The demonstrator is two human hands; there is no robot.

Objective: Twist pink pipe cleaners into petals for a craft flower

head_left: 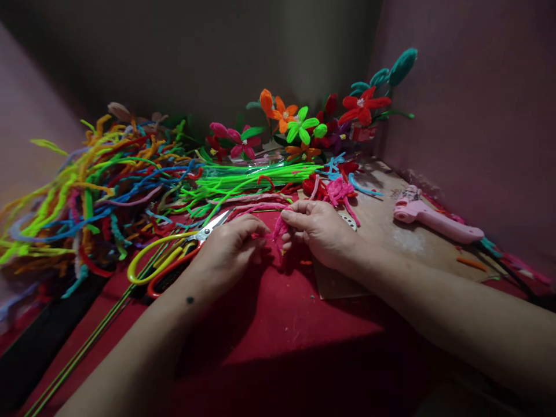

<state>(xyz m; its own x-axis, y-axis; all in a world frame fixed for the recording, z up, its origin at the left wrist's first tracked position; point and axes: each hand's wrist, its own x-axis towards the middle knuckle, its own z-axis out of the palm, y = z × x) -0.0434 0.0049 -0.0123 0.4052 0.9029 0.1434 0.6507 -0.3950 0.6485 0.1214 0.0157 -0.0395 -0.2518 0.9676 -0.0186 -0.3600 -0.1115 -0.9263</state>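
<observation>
A looped pink pipe cleaner is pinched between the thumb and fingers of my right hand, a little above the red tabletop. Close by on its left, my left hand has its fingers curled together; a trace of pink shows by the fingertips, but what they hold is hidden. Scissors with yellow and red handles lie under and beside my left wrist, blades pointing away. Several long pink pipe cleaners stretch out just beyond my hands.
A tangled heap of coloured pipe cleaners fills the left. Behind lie green pipe cleaners and fuzzy flowers. On the right, a pink glue gun rests on a cardboard sheet. Thin green stems run along the left.
</observation>
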